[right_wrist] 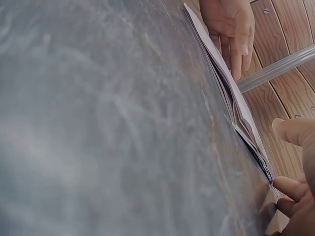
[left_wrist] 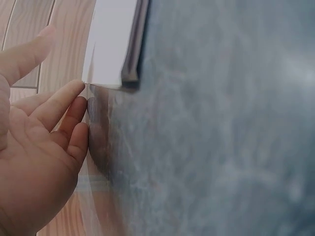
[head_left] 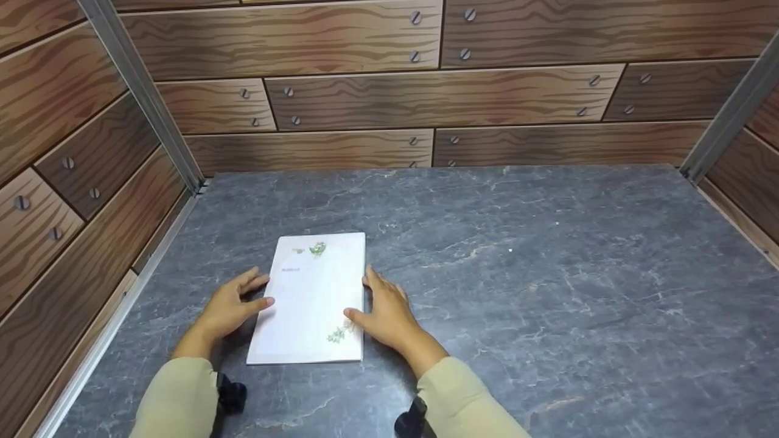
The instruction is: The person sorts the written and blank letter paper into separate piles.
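A white booklet point(head_left: 307, 298) with small green leaf prints lies flat on the grey marbled table point(head_left: 548, 304). Along its left edge is my left hand point(head_left: 228, 307), the thumb reaching toward the cover and the fingers loosely bent. My right hand point(head_left: 389, 310) touches the right edge, thumb over the cover near the lower leaf print. In the left wrist view, the left hand point(left_wrist: 39, 147) has a fingertip at the corner of the booklet point(left_wrist: 110, 44). The right wrist view shows layered, slightly parted pages of the booklet point(right_wrist: 236, 103), with the right hand's point(right_wrist: 300, 201) fingertips at its near end.
Wood-patterned panels point(head_left: 365, 100) stand behind the table and at both sides. Metal posts point(head_left: 143, 91) rise at the back corners. A tiny white speck point(head_left: 510, 250) lies on the table, right of the booklet. Black devices point(head_left: 231, 392) are strapped at both wrists.
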Motion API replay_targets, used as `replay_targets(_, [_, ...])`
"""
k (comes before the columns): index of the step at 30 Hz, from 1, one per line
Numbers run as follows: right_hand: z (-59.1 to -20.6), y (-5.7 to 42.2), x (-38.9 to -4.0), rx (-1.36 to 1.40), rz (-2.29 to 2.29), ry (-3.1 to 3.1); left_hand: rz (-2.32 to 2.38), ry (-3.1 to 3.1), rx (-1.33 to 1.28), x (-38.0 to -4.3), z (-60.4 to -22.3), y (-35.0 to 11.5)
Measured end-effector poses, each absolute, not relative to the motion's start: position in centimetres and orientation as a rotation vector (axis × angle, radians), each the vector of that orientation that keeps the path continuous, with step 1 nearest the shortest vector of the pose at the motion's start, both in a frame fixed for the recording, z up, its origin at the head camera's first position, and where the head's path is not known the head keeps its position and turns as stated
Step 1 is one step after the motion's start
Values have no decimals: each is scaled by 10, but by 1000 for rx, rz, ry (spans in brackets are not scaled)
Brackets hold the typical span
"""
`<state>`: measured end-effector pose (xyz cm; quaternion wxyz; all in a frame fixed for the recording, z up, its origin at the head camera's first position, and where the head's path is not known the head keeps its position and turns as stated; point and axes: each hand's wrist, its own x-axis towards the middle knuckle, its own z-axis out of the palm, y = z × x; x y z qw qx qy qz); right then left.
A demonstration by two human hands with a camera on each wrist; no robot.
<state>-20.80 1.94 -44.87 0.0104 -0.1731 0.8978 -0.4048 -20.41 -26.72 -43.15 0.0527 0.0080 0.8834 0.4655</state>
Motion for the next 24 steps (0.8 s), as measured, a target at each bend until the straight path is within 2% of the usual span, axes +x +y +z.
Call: replay_targets(24, [-449,19,-209,-521,-1392,2780,1608,2565,-69,-205,-431,-267])
